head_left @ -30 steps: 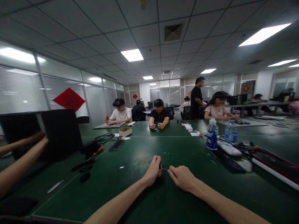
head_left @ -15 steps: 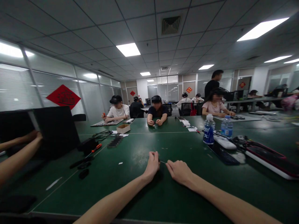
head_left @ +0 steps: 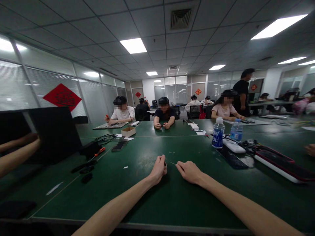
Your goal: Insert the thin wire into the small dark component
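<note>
On dark green matte table (head_left: pixel 152 203), centre: left hand (head_left: pixel 158 168) curled shut on small dark object (head_left: pixel 164 162), too small to ID. Right hand (head_left: pixel 189 171) just beside, fingertips pinching thin pale wire-like strip (head_left: pixel 173 163) betw both hands. Blue-label clear plastic water bottle (head_left: pixel 218 133) well apart, right-rear.

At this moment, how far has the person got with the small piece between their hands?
Nothing reads as finished. In hand: the left hand pinches a small dark piece and the right hand holds a thin pin aimed at it, with a gap between tip and piece. Bringing the two together seems to remain. Both are too small to identify. The screwdriver lies unused on the table.
</note>
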`<act>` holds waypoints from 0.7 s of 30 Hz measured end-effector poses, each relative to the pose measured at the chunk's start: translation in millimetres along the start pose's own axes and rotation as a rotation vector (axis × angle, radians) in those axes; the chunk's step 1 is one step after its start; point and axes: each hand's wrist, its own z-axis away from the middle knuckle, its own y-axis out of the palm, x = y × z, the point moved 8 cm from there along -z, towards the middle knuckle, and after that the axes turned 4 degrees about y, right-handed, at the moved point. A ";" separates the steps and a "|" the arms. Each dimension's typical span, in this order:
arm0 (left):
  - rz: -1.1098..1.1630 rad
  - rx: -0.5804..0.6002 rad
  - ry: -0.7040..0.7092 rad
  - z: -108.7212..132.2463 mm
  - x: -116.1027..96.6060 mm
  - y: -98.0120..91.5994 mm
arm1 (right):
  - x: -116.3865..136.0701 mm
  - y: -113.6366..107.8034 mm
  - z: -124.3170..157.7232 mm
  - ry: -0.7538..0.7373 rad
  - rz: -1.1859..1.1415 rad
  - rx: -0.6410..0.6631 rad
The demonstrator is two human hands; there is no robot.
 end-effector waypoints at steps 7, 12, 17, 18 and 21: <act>0.076 0.035 -0.006 2.2 1.2 2.3 | 22.9 -3.2 5.5 -0.090 -0.028 -0.012; 0.070 0.026 0.004 3.6 -2.2 3.5 | 20.3 -0.2 5.6 -0.078 -0.017 0.000; 0.042 0.024 -0.010 4.5 -2.6 4.2 | 23.0 1.1 5.9 -0.104 -0.006 0.003; 0.038 0.025 -0.012 4.4 -2.2 4.2 | 23.0 1.5 5.9 -0.101 -0.001 0.009; 0.033 0.034 -0.005 3.3 -1.1 4.4 | 22.9 1.1 5.9 -0.095 0.040 0.001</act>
